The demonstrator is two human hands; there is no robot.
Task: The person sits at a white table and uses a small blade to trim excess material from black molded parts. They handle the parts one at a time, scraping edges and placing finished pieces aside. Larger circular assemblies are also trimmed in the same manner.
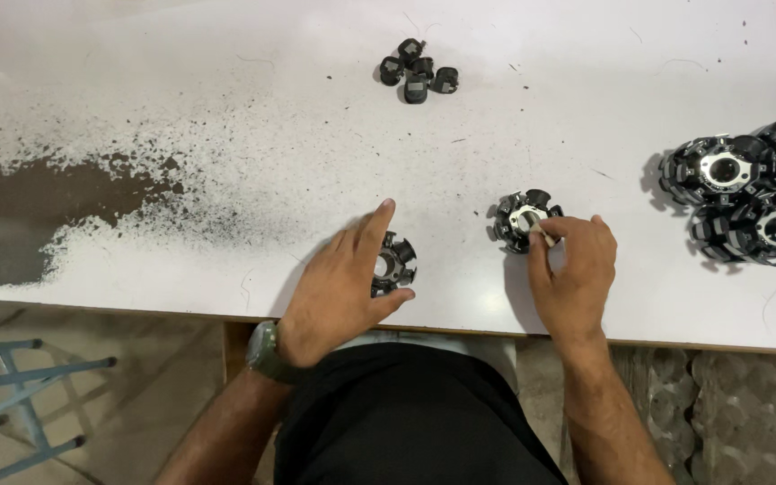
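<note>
My left hand (345, 286) rests on a small black toothed ring part (395, 264) near the table's front edge, thumb and fingers around it, index finger stretched out. My right hand (573, 274) pinches a small pale piece between thumb and forefinger, touching it to a second black ring part with a silver centre (519, 216) that lies on the white table (496, 135).
A pile of larger black and silver ring parts (752, 198) lies at the right edge. Several small black clips (418, 70) sit at the far centre. The table's left side is worn down to dark patches (38, 216). A blue stool frame (20, 395) stands below left.
</note>
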